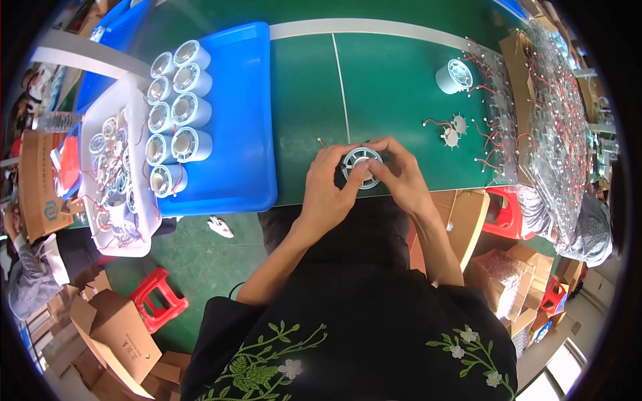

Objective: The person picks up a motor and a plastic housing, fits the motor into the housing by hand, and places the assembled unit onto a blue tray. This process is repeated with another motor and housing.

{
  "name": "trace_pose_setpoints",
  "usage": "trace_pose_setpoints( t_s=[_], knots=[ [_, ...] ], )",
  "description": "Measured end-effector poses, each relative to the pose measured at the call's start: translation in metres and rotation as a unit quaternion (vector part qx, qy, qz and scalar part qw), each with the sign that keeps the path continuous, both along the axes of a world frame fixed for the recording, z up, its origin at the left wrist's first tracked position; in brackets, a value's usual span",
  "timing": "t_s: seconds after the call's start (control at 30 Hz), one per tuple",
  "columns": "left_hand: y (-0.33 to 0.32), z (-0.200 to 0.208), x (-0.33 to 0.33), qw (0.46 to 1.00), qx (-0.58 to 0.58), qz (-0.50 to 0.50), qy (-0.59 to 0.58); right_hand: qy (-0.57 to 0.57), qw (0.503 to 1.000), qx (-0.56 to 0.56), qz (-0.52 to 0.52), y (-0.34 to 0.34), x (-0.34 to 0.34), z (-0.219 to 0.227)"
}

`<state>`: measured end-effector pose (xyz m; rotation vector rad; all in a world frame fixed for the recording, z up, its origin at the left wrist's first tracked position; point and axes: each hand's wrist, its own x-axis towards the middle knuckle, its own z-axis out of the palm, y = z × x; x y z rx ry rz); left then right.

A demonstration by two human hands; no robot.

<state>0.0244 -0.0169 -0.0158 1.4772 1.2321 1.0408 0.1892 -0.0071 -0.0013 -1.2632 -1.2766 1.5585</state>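
At the table's near edge, both hands close around a round white plastic housing [352,160] with spokes and a pale disc in its top. My left hand [329,184] grips its left side, with the thumb pressed on the disc. My right hand [404,175] wraps the right side, its thumb also over the top. A short red wire [320,142] shows beside the left fingers. To the right lie notched metallic discs [452,136] with a red wire. Beyond them stands another white housing [455,76].
On the left, a blue tray [244,127] carries several white housings [190,144]. Beside it, a white bin [139,246] holds wired parts. Clear plastic trays [555,134] with red-wired pieces fill the right end. Red stools [158,301] and cardboard boxes [124,334] stand on the floor.
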Motion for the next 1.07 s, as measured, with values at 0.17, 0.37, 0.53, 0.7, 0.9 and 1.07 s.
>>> trace_pose_setpoints(
  t_s=[0.17,0.37,0.53,0.7,0.9,1.07],
  knots=[
    [-0.002,-0.004,-0.003,0.989,0.130,-0.006,0.070,0.010,0.997,0.065,-0.031,-0.008,-0.005,-0.021],
    [-0.027,0.038,-0.061,0.941,0.209,0.193,0.182,0.048,0.975,0.168,-0.136,-0.021,-0.006,-0.034],
    [-0.034,0.038,-0.130,0.879,0.157,0.299,0.337,0.048,0.974,0.165,-0.148,-0.020,-0.005,-0.039],
    [-0.037,0.010,-0.157,0.874,0.143,0.316,0.340,0.014,0.970,0.202,-0.132,-0.017,-0.001,-0.050],
    [-0.121,0.018,-0.170,0.815,0.250,0.355,0.385,-0.133,0.945,0.284,-0.093,-0.014,-0.002,-0.052],
    [-0.310,-0.100,-0.148,0.706,-0.100,0.614,0.338,-0.247,0.886,0.386,0.064,0.024,-0.047,-0.034]
  ],
)
